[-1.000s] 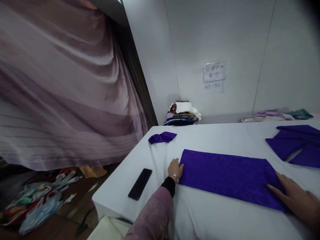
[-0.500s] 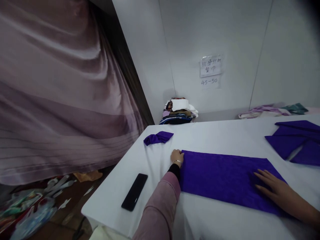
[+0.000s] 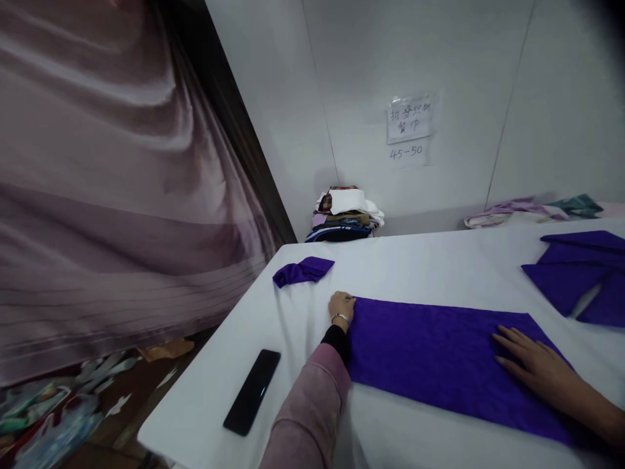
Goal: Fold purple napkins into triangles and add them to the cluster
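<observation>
A purple cloth napkin point(image 3: 430, 352), folded into a long rectangle, lies flat on the white table point(image 3: 415, 264). My left hand point(image 3: 342, 307) is closed at its far left corner, fingers pinching the edge. Over the napkin's right part rests my right hand point(image 3: 532, 361), palm down with the fingers stretched out. Beyond my left hand is a small folded purple cloth point(image 3: 303, 271). More purple cloths point(image 3: 581, 273) lie folded and overlapping at the right.
A black phone point(image 3: 252, 392) lies near the table's left edge. Against the wall are a stack of folded clothes point(image 3: 344, 218) and some loose fabrics point(image 3: 527, 212). A pink curtain point(image 3: 112, 195) hangs at the left, with plastic bags point(image 3: 63, 423) on the floor below.
The view has shifted slightly, so the table and phone appear a little further left and lower. Both hands keep the same places on the napkin.
</observation>
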A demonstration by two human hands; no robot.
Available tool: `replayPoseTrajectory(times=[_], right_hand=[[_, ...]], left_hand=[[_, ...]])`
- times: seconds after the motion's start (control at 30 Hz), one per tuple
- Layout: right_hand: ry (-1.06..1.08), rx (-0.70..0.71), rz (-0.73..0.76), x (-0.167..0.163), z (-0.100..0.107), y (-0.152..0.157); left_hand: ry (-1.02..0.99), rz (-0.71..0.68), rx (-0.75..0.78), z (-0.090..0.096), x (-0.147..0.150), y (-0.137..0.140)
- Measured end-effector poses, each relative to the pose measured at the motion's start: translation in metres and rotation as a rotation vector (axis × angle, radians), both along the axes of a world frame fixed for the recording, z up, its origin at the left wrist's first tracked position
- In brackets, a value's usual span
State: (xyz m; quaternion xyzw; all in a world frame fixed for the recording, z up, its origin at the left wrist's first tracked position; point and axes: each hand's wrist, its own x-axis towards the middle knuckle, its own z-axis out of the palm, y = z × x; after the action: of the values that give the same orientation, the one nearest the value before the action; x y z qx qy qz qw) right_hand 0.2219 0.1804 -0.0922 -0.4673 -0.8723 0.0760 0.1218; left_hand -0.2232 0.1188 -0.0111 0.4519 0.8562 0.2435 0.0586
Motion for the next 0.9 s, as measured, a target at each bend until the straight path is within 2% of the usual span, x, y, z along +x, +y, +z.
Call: replayPoseTrajectory(times=[0.23,0.37,0.43,0.63,0.77,0.9], right_hand=[[-0.038,0.0,0.027,0.002,0.007,-0.008],[-0.066,-0.034,-0.012,-0.011,0.025,-0.017],[-0.055,-0.045,-0.002,-0.029,0.042,-0.029],[0.02,-0.243,0.263,-0.127,0.094,-0.063],[0.086,-0.265,0.355,-0.181,0.1,-0.067],[0.154,-0.215,0.421,-0.208,0.094,-0.065]], left_hand=[[0.019,0.03,-0.012,0.0,0.0,0.002],[0.026,0.025,-0.018,-0.002,-0.003,0.005],[0.023,0.012,-0.02,-0.002,-0.006,0.007],[-0.037,-0.058,-0.016,0.001,-0.02,0.02],[-0.135,-0.13,0.019,0.003,-0.027,0.024],[-0.217,-0.128,0.049,-0.001,-0.032,0.025]])
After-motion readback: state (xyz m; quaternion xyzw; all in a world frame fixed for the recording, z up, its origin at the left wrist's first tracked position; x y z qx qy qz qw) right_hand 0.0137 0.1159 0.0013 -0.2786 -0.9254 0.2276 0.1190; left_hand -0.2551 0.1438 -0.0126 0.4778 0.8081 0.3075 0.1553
